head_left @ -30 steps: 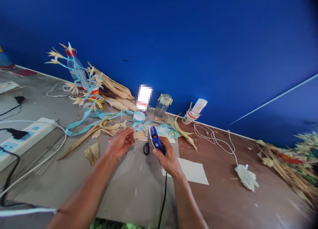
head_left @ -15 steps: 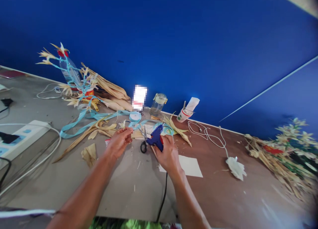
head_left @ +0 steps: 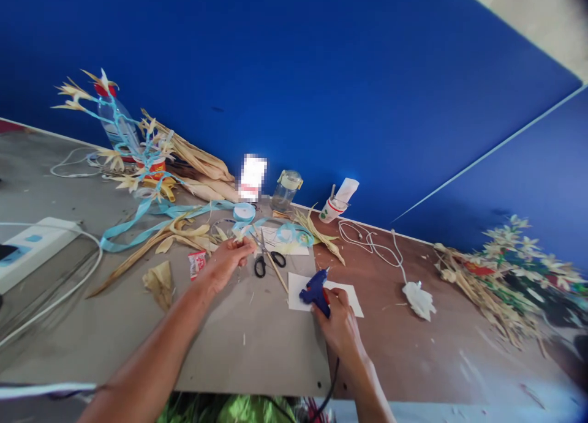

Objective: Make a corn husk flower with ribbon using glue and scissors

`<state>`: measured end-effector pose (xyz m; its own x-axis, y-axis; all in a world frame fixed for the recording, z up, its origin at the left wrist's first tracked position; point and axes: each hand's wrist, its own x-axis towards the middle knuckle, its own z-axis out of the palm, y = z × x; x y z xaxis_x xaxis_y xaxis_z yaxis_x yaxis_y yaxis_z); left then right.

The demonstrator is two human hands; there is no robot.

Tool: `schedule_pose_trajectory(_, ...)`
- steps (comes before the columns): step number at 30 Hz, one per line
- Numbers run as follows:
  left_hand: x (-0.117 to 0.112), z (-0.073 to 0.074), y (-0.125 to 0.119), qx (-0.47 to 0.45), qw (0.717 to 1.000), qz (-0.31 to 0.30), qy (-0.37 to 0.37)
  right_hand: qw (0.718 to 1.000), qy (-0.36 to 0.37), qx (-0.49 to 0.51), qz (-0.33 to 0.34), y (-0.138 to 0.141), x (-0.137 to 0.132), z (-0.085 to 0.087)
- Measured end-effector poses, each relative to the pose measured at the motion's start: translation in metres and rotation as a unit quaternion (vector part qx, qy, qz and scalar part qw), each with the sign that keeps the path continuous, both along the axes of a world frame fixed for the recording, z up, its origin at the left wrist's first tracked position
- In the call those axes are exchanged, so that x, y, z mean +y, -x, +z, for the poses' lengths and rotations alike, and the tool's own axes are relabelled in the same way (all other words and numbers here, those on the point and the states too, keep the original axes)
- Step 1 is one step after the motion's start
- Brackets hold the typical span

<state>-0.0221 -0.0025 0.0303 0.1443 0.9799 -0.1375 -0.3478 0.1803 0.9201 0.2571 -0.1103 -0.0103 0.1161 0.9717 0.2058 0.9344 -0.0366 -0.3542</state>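
A blue hot glue gun (head_left: 316,290) is gripped in my right hand (head_left: 340,319), over a white sheet of paper (head_left: 353,297) on the table. Its nozzle points up and away, and its black cord trails down past the table's front edge. My left hand (head_left: 229,261) is closed in a pinch left of the scissors; pale bits show by its fingertips, but what it holds is too small to make out. The black-handled scissors (head_left: 261,265) lie between my hands, beside a thin stick (head_left: 278,275). A small red packet (head_left: 197,264) rests left of my left hand.
Dried corn husks (head_left: 160,242), light-blue ribbon (head_left: 124,239) and a ribbon roll (head_left: 244,212) spread across the left. Farther back stand a blue-stemmed husk-flower branch (head_left: 149,150), a glass jar (head_left: 285,191) and a paper cup (head_left: 331,210). A power strip (head_left: 43,242) lies left, husk flowers (head_left: 519,258) right.
My right hand has carried the glue gun right and nearer, from beside the scissors to over the paper. My left hand stays pinched, slightly shifted. The view has turned a little right.
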Motion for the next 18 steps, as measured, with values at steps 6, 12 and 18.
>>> schedule_pose_trajectory(6,-0.003,0.000,-0.002,0.012,0.997,-0.082,-0.006,0.985,-0.063,0.161,-0.021,0.013,0.017,0.042)
schedule_pose_trajectory(12,-0.005,-0.002,-0.005,0.039,0.993,-0.110,-0.009,0.875,0.090,0.468,0.081,0.082,0.076,0.066)
schedule_pose_trajectory(18,-0.004,-0.001,-0.004,0.089,0.993,-0.075,-0.006,0.825,0.195,0.516,0.122,0.113,0.102,0.046)
